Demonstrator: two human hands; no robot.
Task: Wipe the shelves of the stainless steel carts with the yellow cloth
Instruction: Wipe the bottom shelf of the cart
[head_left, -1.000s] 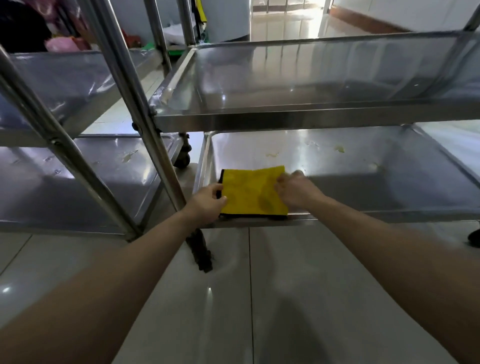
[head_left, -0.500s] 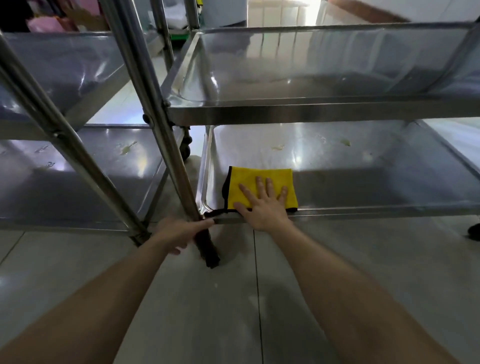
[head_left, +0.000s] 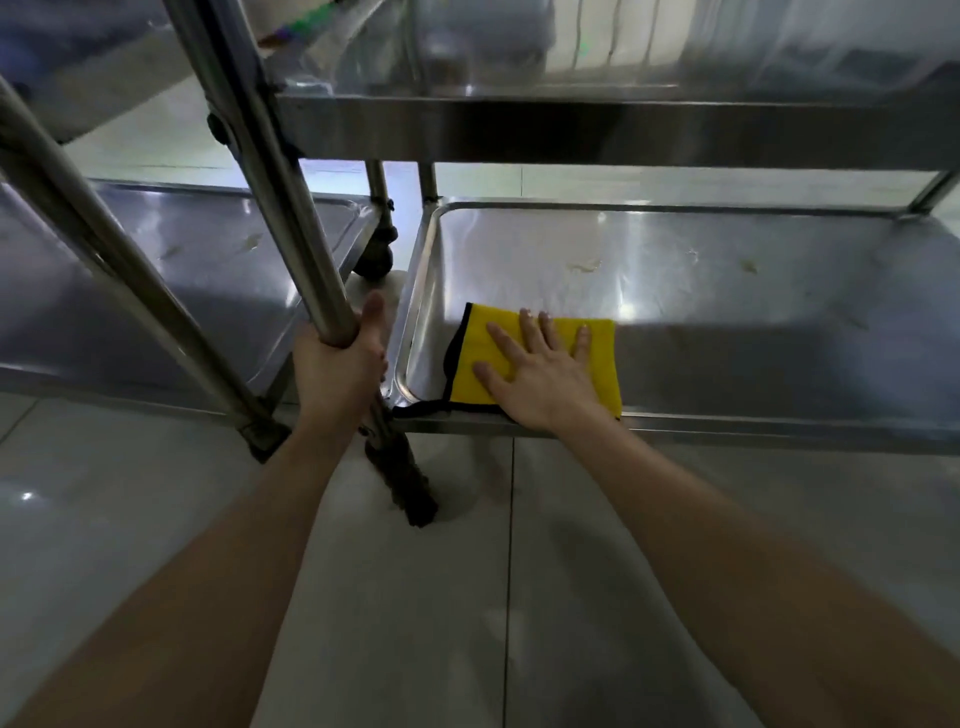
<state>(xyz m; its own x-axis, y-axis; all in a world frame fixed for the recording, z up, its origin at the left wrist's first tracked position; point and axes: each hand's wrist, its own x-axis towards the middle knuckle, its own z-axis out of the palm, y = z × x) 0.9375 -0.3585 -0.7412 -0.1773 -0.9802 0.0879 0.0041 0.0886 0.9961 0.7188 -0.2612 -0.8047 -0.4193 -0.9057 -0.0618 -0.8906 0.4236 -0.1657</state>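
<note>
cloth (head_left: 597, 364) under flat right hand (head_left: 540, 374) | left hand (head_left: 337, 369) grips post (head_left: 291, 208)

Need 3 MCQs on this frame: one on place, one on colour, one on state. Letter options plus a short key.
1. Where does the yellow cloth lie?
A. front-left corner of the lower shelf of the right-hand cart
B. on the floor
C. on the upper shelf

2. What colour is the cloth's edging?
A. white
B. black
C. red

3. What is the left hand doing?
A. resting flat on the cloth
B. hanging free
C. gripping the cart's upright post

Key:
1 A, the cloth sits by the shelf's near left rim.
2 B, a dark band runs along its left and front edges.
3 C, its fingers wrap the post, while the right hand presses flat on the cloth.
</note>
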